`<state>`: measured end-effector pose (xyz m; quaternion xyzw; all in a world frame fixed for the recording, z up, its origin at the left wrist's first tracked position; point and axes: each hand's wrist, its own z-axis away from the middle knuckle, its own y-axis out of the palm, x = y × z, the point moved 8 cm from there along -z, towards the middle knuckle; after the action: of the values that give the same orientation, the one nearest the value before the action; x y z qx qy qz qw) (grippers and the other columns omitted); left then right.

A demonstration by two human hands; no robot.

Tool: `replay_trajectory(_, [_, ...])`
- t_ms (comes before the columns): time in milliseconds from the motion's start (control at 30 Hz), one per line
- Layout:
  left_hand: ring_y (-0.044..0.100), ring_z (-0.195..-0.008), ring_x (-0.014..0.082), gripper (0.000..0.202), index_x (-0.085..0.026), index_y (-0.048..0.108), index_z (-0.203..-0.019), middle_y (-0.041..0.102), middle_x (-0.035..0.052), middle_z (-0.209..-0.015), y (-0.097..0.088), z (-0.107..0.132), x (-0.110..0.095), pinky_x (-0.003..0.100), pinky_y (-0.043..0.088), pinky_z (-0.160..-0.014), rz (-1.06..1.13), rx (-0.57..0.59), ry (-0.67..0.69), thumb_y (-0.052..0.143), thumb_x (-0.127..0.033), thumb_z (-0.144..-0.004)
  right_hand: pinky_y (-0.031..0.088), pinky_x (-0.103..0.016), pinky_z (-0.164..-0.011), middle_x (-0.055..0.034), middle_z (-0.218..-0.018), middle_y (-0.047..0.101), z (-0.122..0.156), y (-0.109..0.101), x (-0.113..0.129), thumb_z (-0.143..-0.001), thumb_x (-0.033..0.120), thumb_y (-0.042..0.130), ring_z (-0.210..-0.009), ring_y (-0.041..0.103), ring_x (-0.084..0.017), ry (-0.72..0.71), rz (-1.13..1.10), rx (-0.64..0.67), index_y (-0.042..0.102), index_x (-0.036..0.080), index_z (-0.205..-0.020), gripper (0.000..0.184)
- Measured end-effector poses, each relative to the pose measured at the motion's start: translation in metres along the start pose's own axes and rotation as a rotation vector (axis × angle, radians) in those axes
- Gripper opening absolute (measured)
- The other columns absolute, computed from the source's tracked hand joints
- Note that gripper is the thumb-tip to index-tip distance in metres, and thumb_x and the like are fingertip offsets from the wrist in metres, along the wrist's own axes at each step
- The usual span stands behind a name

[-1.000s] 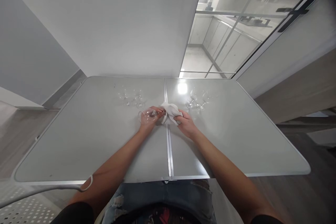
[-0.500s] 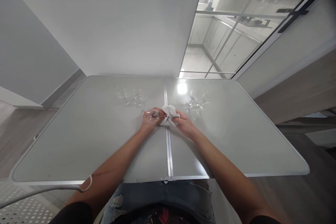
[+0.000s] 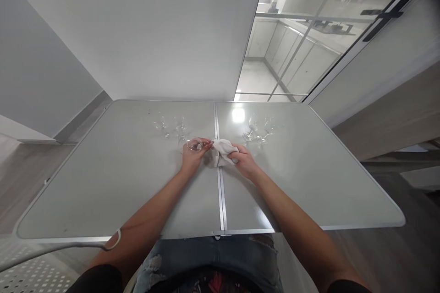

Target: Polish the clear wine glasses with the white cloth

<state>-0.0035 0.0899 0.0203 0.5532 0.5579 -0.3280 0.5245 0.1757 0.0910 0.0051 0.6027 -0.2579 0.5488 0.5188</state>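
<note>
Cloth (image 3: 225, 150) edges right!
Left hand (image 3: 191, 159) grips the wineglass (image 3: 195, 144), likely light, fragile, stem safest; right hand (image 3: 243, 161) clutches cloth.

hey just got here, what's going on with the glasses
A person at a pale table has both hands busy over its middle. The left hand holds a clear stemmed glass tipped sideways, its bowl to the left and its stem end toward the right hand, which grips a bunched white cloth. The cloth is at the stem end. Farther back on the table, two clear glasses stand to the left and another pair to the right.
</note>
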Motion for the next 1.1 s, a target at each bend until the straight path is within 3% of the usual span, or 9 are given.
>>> replay_trajectory(67, [0.070, -0.087, 0.0205, 0.024, -0.018, 0.071, -0.075, 0.074, 0.0064, -0.085, 0.000, 0.000, 0.000, 0.036, 0.057, -0.085, 0.007, 0.001, -0.011, 0.087, -0.034, -0.067, 0.040, -0.027, -0.071, -0.0008, -0.084, 0.065, 0.000, 0.001, 0.002, -0.067, 0.020, 0.064, -0.078, 0.053, -0.017, -0.027, -0.038, 0.000, 0.072, 0.020, -0.092, 0.026])
replay_trajectory(233, [0.069, -0.080, 0.0189, 0.024, -0.018, 0.072, -0.074, 0.071, 0.0047, -0.080, 0.014, 0.006, 0.000, 0.033, 0.058, -0.078, 0.005, 0.155, -0.023, 0.087, -0.034, -0.067, 0.040, -0.028, -0.074, -0.0011, -0.087, 0.066, 0.000, 0.003, -0.001, -0.068, 0.021, 0.064, -0.080, 0.053, -0.018, -0.010, 0.048, 0.030, 0.072, 0.020, -0.100, 0.033])
replay_trajectory(500, [0.069, -0.083, 0.0190, 0.020, -0.019, 0.073, -0.077, 0.073, 0.0050, -0.084, -0.004, 0.001, -0.001, 0.034, 0.058, -0.082, -0.067, -0.054, 0.019, 0.086, -0.034, -0.070, 0.033, -0.027, -0.061, 0.0005, -0.068, 0.057, -0.001, -0.012, 0.012, -0.062, 0.018, 0.060, -0.065, 0.045, -0.015, -0.092, 0.041, -0.047, 0.071, 0.019, -0.078, 0.019])
replay_trajectory(633, [0.070, -0.084, 0.0194, 0.022, -0.019, 0.073, -0.079, 0.074, 0.0052, -0.087, -0.001, 0.004, 0.003, 0.035, 0.058, -0.083, -0.066, -0.041, -0.029, 0.085, -0.036, -0.070, 0.031, -0.029, -0.055, -0.0002, -0.063, 0.053, 0.002, -0.014, 0.020, -0.072, 0.031, 0.059, -0.058, 0.042, -0.015, -0.140, 0.086, -0.068, 0.070, 0.019, -0.080, 0.018])
replay_trajectory(733, [0.071, -0.089, 0.0208, 0.023, -0.019, 0.073, -0.080, 0.076, 0.0074, -0.096, 0.001, 0.006, 0.002, 0.037, 0.058, -0.085, -0.087, -0.018, -0.042, 0.083, -0.038, -0.072, 0.035, -0.031, -0.057, -0.0025, -0.060, 0.051, 0.004, -0.003, 0.021, -0.086, 0.049, 0.052, -0.057, 0.044, -0.016, -0.168, 0.200, 0.013, 0.065, 0.019, -0.063, 0.039])
replay_trajectory(800, [0.071, -0.092, 0.0223, 0.023, -0.019, 0.074, -0.082, 0.076, 0.0094, -0.103, 0.005, 0.007, 0.000, 0.038, 0.058, -0.085, -0.100, 0.017, -0.030, 0.082, -0.039, -0.073, 0.039, -0.033, -0.063, -0.0040, -0.066, 0.057, 0.007, 0.005, 0.026, -0.087, 0.050, 0.058, -0.062, 0.049, -0.017, -0.256, 0.356, 0.017, 0.063, 0.020, -0.057, 0.043])
replay_trajectory(900, [0.072, -0.095, 0.0247, 0.024, -0.019, 0.077, -0.086, 0.076, 0.0107, -0.109, 0.015, 0.011, -0.001, 0.039, 0.058, -0.086, -0.103, 0.125, -0.034, 0.083, -0.038, -0.072, 0.043, -0.032, -0.070, -0.0028, -0.082, 0.065, 0.011, 0.016, 0.031, -0.080, 0.038, 0.071, -0.069, 0.056, -0.017, -0.368, 0.573, -0.009, 0.074, 0.023, -0.095, 0.021])
replay_trajectory(967, [0.071, -0.101, 0.0267, 0.024, -0.021, 0.079, -0.088, 0.076, 0.0105, -0.109, 0.020, 0.013, -0.001, 0.041, 0.058, -0.089, -0.111, 0.182, -0.033, 0.084, -0.037, -0.071, 0.043, -0.031, -0.071, 0.0003, -0.078, 0.064, 0.011, 0.019, 0.030, -0.080, 0.033, 0.072, -0.067, 0.056, -0.016, -0.393, 0.647, -0.026, 0.067, 0.027, -0.121, 0.042])
replay_trajectory(1100, [0.068, -0.112, 0.0297, 0.024, -0.025, 0.080, -0.094, 0.075, 0.0106, -0.113, 0.028, 0.015, -0.009, 0.046, 0.054, -0.098, -0.127, 0.249, 0.039, 0.084, -0.035, -0.072, 0.041, -0.030, -0.070, 0.0021, -0.069, 0.063, 0.011, 0.014, 0.027, -0.081, 0.034, 0.071, -0.061, 0.054, -0.016, -0.422, 0.758, -0.094, 0.068, 0.027, -0.118, 0.038])
